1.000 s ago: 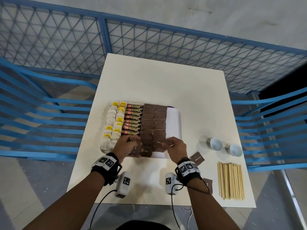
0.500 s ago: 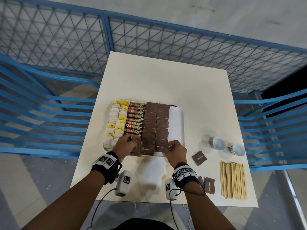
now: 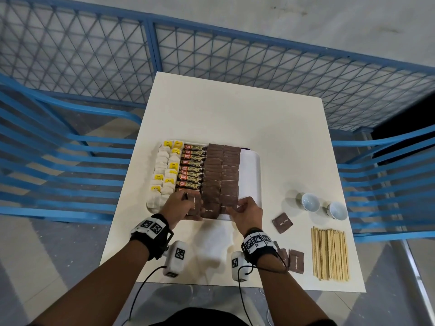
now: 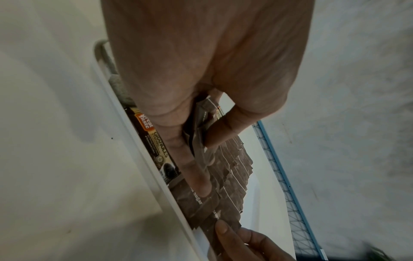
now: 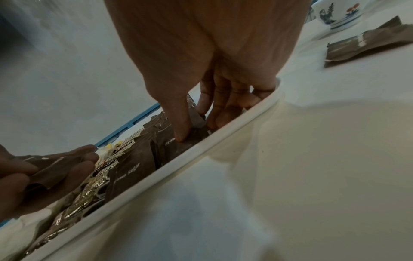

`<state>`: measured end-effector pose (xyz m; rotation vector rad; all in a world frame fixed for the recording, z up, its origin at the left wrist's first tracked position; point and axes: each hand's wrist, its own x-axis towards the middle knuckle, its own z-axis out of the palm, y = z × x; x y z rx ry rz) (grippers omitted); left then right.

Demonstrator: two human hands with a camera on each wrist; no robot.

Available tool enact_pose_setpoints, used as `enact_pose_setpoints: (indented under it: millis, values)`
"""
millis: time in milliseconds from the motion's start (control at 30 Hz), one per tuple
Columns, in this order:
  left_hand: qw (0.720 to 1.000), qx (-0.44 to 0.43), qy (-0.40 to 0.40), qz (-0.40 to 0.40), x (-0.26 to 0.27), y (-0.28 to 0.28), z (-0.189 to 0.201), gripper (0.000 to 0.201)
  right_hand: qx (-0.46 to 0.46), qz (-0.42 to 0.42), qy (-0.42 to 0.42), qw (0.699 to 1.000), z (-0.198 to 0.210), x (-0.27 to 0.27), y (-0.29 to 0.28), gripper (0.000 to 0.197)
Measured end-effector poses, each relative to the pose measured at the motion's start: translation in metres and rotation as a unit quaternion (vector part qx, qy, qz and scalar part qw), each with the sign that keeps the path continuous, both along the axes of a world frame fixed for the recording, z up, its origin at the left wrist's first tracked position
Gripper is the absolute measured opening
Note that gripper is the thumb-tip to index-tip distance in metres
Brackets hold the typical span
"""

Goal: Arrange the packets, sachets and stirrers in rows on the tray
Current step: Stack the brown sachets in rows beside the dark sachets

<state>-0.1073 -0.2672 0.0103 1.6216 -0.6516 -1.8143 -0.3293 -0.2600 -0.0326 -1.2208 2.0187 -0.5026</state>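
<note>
The white tray (image 3: 253, 175) holds tea bags (image 3: 164, 175), coffee granule sticks (image 3: 191, 165) and two columns of brown sugar sachets (image 3: 222, 175), all in rows. At the tray's near edge my left hand (image 3: 195, 203) grips a small bunch of brown sachets (image 4: 198, 123), its thumb stretched onto a lying sachet. My right hand (image 3: 231, 208) pinches a brown sachet (image 5: 192, 134) at the near end of the right brown column, thumb on top, fingers behind it by the rim (image 5: 234, 120). Wooden stirrers (image 3: 329, 254) lie on the table at the right.
Loose brown sachets lie on the table right of the tray, one (image 3: 282, 222) and another (image 3: 296, 260) by my right wrist. Two small white cups (image 3: 310, 202) (image 3: 337, 210) stand beyond the stirrers. Blue railings surround the table.
My right hand has brought its sachet down to the near end of the right brown column. My left hand stays at the tray's near edge with its sachets.
</note>
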Motion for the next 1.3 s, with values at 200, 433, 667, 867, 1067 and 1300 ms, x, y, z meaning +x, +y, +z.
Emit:
enact_pose_setpoints:
  millis: [200,433,667,867,1067,1300]
  values:
    - [1.000,-0.007,0.019,-0.013,-0.002,0.001,0.004,0.029,0.006,-0.002,-0.005,1.000,0.001,-0.002,0.000,0.035]
    - [1.000,0.000,0.008,-0.027,0.000,0.002,0.005,0.028,0.009,-0.006,-0.005,1.000,0.003,-0.002,0.001,0.034]
    - [1.000,0.007,-0.018,-0.010,-0.001,-0.003,0.005,0.020,-0.056,-0.029,0.000,0.998,0.011,-0.002,0.006,0.025]
    - [1.000,-0.009,-0.020,0.006,-0.009,-0.007,0.005,0.015,-0.039,0.107,-0.098,0.989,0.023,0.027,0.002,0.026]
    - [0.999,-0.016,-0.042,0.001,-0.010,-0.007,0.004,0.008,-0.027,0.191,-0.112,0.975,0.032,0.042,-0.007,0.019]
    - [0.994,-0.066,-0.088,-0.009,-0.008,-0.003,0.011,0.018,-0.042,0.108,-0.133,0.984,0.031,0.034,-0.015,0.011]
